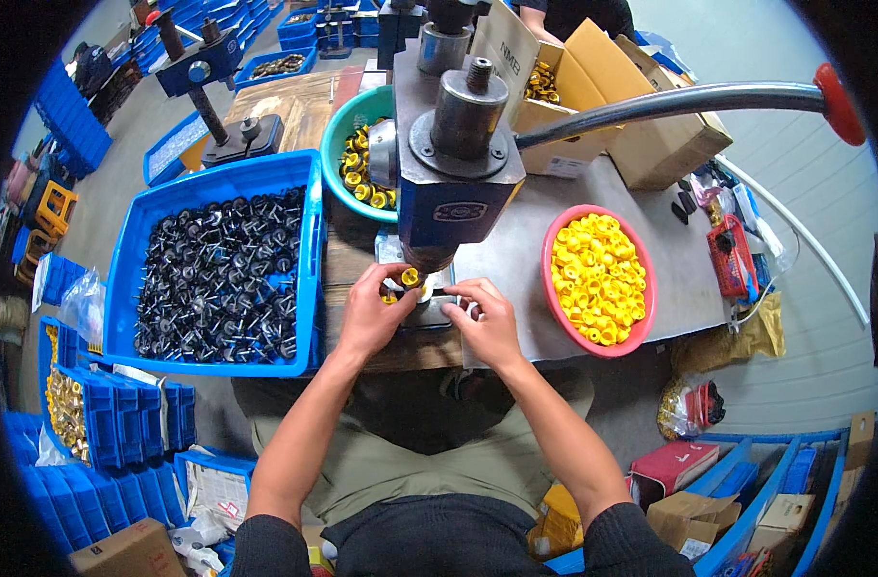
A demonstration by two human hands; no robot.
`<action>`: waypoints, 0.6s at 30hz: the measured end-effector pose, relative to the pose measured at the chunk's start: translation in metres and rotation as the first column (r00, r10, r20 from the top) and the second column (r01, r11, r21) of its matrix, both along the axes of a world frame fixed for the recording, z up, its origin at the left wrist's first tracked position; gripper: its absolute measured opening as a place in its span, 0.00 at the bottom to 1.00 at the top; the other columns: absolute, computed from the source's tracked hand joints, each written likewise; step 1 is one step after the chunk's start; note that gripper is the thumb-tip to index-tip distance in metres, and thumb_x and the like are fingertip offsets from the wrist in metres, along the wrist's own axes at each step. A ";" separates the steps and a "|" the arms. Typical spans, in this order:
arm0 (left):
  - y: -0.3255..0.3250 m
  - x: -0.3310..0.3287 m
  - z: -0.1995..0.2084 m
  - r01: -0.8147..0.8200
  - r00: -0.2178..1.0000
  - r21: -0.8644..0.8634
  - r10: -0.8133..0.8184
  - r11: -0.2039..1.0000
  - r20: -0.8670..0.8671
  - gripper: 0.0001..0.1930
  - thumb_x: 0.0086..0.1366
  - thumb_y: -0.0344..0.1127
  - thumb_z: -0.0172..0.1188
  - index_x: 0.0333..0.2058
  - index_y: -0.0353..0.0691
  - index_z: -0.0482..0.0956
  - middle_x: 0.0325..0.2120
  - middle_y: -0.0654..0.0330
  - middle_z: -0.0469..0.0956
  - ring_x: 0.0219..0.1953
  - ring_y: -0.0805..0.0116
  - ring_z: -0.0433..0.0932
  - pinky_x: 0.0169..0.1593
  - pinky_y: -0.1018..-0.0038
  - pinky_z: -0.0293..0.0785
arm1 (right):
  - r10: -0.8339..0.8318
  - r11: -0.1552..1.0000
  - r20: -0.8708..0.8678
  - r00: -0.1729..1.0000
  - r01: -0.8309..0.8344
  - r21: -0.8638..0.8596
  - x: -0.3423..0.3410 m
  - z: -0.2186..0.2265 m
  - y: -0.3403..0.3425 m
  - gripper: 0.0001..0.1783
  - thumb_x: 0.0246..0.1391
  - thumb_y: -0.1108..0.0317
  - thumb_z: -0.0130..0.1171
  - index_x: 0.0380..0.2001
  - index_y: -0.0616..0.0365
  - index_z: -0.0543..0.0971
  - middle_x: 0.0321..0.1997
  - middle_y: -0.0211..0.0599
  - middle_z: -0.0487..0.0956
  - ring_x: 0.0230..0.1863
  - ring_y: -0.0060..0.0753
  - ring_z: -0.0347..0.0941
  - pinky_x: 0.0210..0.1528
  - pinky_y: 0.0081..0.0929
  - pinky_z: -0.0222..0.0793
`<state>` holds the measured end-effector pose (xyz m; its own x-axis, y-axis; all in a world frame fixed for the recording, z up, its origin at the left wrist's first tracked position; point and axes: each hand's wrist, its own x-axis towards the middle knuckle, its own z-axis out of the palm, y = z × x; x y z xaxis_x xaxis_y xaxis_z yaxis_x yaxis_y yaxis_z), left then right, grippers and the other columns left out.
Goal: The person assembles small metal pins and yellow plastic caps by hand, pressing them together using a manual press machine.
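Note:
A blue and grey hand press (456,159) stands at the bench's middle, its long lever with a red knob (837,101) reaching right. Under its ram, my left hand (372,313) pinches a small yellow cap part (410,278) on the metal base plate (429,313). My right hand (484,322) rests beside it on the plate, fingertips closed near the same spot; what they hold is hidden. A red bowl (641,322) of yellow caps sits to the right.
A blue crate (309,245) of black parts sits left of the press. A green bowl (335,144) with brass and yellow parts is behind it. Cardboard boxes (651,144) stand at the back right. Blue bins and boxes crowd the floor around my legs.

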<state>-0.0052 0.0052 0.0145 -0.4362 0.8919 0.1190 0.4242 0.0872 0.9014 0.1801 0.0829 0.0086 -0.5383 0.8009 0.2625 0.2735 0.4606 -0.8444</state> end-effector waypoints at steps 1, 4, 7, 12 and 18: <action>0.000 0.000 0.003 0.014 0.999 -0.001 -0.014 1.000 -0.038 0.17 0.54 0.33 0.70 0.43 0.37 0.81 0.36 0.55 0.80 0.38 0.61 0.80 0.41 0.70 0.76 | -0.003 1.000 0.000 1.000 0.003 0.000 0.005 0.002 0.002 0.12 0.48 0.73 0.68 0.39 0.57 0.84 0.38 0.32 0.80 0.30 0.21 0.74 0.27 0.19 0.67; 0.000 -0.003 0.006 0.092 0.981 0.040 -0.084 0.995 -0.173 0.18 0.52 0.32 0.70 0.43 0.37 0.79 0.36 0.54 0.78 0.39 0.58 0.80 0.41 0.67 0.77 | -0.052 0.997 -0.045 0.998 0.055 0.056 0.020 0.018 0.007 0.10 0.51 0.73 0.67 0.38 0.57 0.84 0.37 0.32 0.80 0.30 0.19 0.73 0.26 0.18 0.66; 0.006 -0.003 0.007 0.146 0.973 0.074 -0.130 0.986 -0.190 0.20 0.51 0.30 0.70 0.43 0.37 0.78 0.36 0.54 0.78 0.39 0.57 0.80 0.41 0.66 0.77 | -0.135 0.974 -0.153 0.979 0.159 0.160 0.038 0.059 0.032 0.09 0.55 0.73 0.64 0.40 0.58 0.82 0.37 0.32 0.80 0.35 0.23 0.74 0.35 0.20 0.69; 0.000 -0.004 0.003 0.128 0.968 0.040 -0.116 0.991 -0.223 0.20 0.51 0.31 0.71 0.44 0.37 0.78 0.35 0.54 0.77 0.39 0.57 0.80 0.41 0.66 0.77 | 0.095 0.971 -0.618 0.780 0.065 0.231 0.056 0.211 0.066 0.23 0.69 0.55 0.42 0.47 0.64 0.76 0.49 0.43 0.79 0.46 0.33 0.77 0.46 0.29 0.72; -0.003 0.002 0.004 0.061 0.975 0.053 -0.048 0.997 -0.219 0.19 0.51 0.34 0.73 0.40 0.37 0.76 0.35 0.55 0.77 0.37 0.58 0.79 0.38 0.66 0.76 | 0.177 0.950 -0.749 0.639 0.088 0.299 0.056 0.351 0.057 0.33 0.66 0.54 0.41 0.63 0.72 0.63 0.58 0.66 0.70 0.60 0.53 0.71 0.70 0.58 0.55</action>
